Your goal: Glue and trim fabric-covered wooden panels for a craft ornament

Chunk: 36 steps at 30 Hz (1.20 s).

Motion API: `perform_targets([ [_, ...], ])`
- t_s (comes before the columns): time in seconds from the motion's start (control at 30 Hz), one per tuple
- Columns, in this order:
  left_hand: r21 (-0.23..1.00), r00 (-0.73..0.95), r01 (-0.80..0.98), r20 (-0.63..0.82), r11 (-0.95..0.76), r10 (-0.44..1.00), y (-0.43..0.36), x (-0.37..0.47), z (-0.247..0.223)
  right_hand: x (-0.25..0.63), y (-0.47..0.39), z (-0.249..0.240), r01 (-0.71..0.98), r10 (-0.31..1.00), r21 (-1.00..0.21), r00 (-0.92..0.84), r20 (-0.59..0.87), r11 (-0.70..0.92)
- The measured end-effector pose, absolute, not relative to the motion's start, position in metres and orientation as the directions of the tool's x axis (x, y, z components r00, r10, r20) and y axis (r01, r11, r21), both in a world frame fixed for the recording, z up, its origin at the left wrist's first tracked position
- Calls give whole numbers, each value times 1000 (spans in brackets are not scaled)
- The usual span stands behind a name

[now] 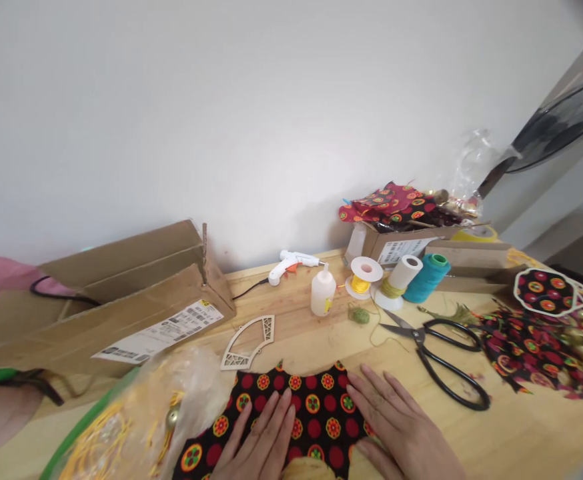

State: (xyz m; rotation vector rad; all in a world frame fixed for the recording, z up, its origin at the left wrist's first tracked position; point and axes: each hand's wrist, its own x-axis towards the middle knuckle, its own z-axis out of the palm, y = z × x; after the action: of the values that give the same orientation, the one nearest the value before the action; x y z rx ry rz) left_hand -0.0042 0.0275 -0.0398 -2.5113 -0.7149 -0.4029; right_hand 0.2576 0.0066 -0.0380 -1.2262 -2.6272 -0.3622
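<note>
A black fabric piece [312,437] printed with red, orange and green round motifs lies flat on the wooden table, its edges cut unevenly. My left hand [259,443] rests on its left half, fingers stretched out. On its right edge lies my right hand [404,427], flat with fingers extended, partly on the cloth and partly on the wood. Beyond the cloth sits a pale fan-shaped cutout frame [230,359] with lattice ends. To the right of my right hand, black-handled scissors [424,333] lie with their blades slightly apart.
A glue bottle [323,293], a white glue gun [291,261], a yellow thread spool [359,285] and a teal thread cone [429,277] stand behind. Cardboard boxes [136,313] flank them. A plastic bag of yellow cords [116,427] lies left; fabric scraps [526,350] lie right.
</note>
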Motion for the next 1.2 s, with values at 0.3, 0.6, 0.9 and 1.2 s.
perform_targets([
  [0.3, -194, 679, 705, 465, -683, 569, 40, 13, -27, 243, 18, -30, 830, 856, -262, -409, 318, 493],
  [0.6, 189, 523, 797, 261, -574, 812, 63, 21, -34, 239, 36, -34, 809, 927, -462, -264, 267, 364],
  [0.9, 237, 461, 808, 316, -540, 829, 64, 22, -36, 242, 38, -38, 767, 929, -545, -182, 322, 339],
  [1.2, -162, 810, 503, 432, -849, 398, 60, 33, -35, 248, 19, -35, 835, 920, -451, -153, 362, 316],
])
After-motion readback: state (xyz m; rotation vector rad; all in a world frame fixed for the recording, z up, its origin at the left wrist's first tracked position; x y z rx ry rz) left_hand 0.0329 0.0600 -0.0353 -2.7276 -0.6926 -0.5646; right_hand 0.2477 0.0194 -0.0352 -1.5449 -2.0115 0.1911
